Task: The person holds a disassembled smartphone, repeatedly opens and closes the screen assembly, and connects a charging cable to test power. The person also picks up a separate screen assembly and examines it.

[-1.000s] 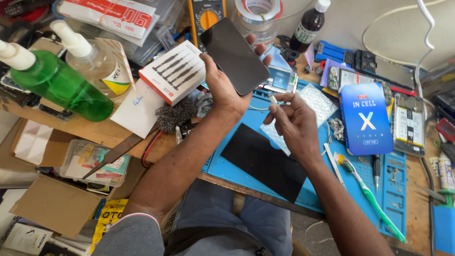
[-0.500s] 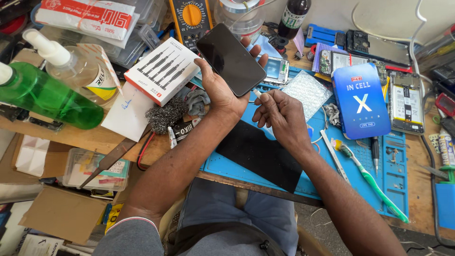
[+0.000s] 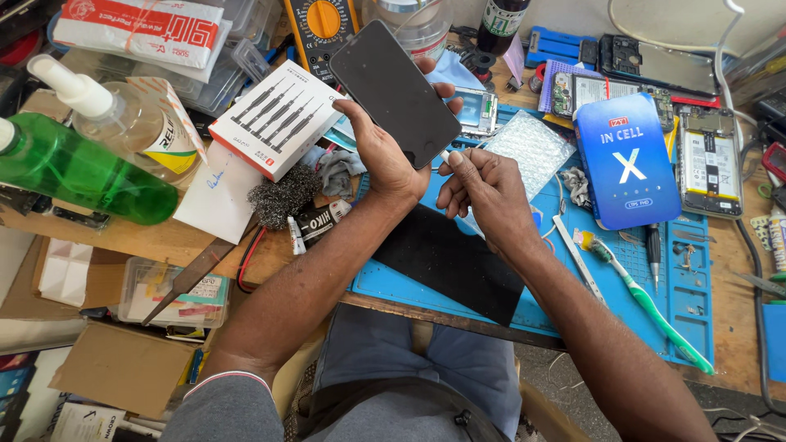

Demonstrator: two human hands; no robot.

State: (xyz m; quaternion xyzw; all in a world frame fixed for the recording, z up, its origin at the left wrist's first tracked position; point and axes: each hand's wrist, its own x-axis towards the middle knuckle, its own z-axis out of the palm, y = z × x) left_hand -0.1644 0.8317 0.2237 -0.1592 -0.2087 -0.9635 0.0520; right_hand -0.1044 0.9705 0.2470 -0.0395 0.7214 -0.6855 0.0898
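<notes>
The left hand (image 3: 385,155) grips a black phone screen panel (image 3: 395,92), tilted, above the cluttered desk (image 3: 737,278), thumb on one long edge and fingertips curled round the other. The right hand (image 3: 483,192) is closed on a thin pale tool (image 3: 447,157) whose tip touches the panel's lower edge. The panel looks thin, light, stiff and brittle, with slick glass; holding by the 2 long edges, as here, seems safest, and flexing or pressing the face risks cracks. A blue work mat (image 3: 622,270) lies below.
</notes>
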